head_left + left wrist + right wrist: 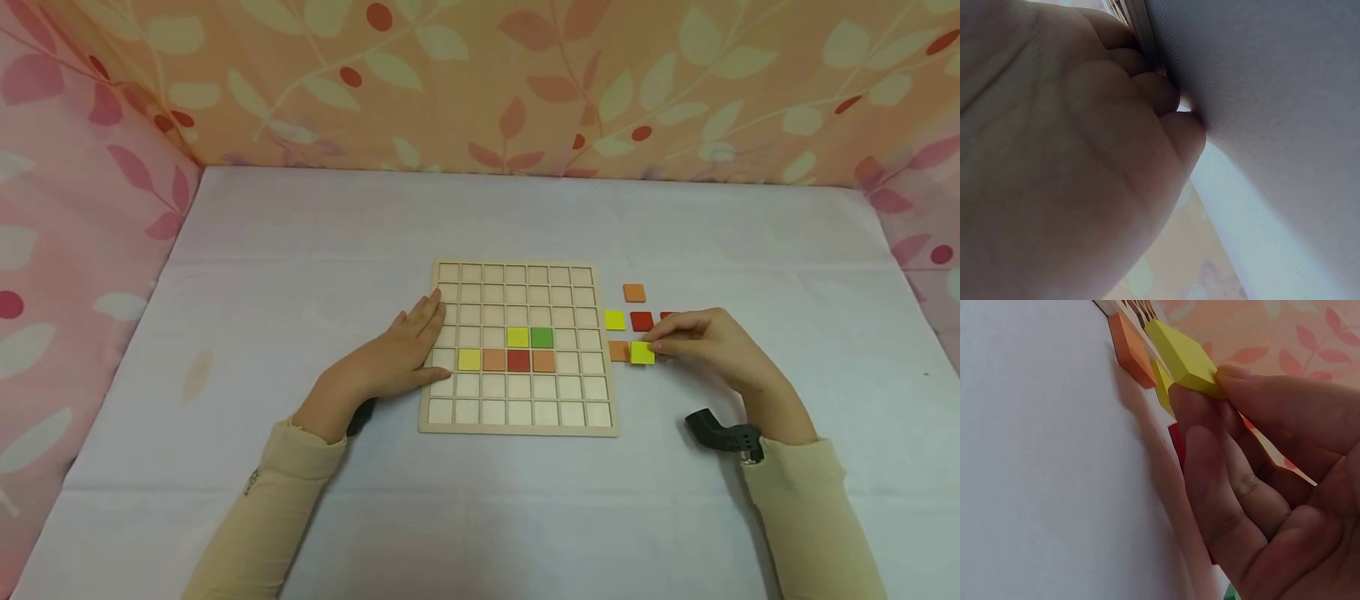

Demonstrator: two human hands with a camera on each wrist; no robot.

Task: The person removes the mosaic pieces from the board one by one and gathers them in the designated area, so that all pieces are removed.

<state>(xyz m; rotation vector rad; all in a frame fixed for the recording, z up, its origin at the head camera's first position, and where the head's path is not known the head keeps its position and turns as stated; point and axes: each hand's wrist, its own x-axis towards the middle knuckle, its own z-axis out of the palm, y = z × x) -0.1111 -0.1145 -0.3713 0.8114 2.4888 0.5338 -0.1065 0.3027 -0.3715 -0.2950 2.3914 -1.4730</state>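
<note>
My right hand (708,346) pinches a yellow square tile (642,353) between thumb and fingers, just off the board's right side. In the right wrist view that tile is tilted and raised above the cloth. With fingers extended, my left hand (393,358) rests along the left edge of a wooden grid board (517,431). On the board sit a yellow tile (518,337) beside a green tile (542,337). The row below has another yellow tile (469,359), an orange tile (494,360), a red tile (518,360) and a second orange tile (543,361).
Right of the board lie an orange tile (634,293), a yellow tile (615,320), a red tile (642,322) and another orange tile (618,351). My right hand partly covers a further red tile (667,315). White cloth (480,517) covers the table; patterned fabric (480,83) stands behind.
</note>
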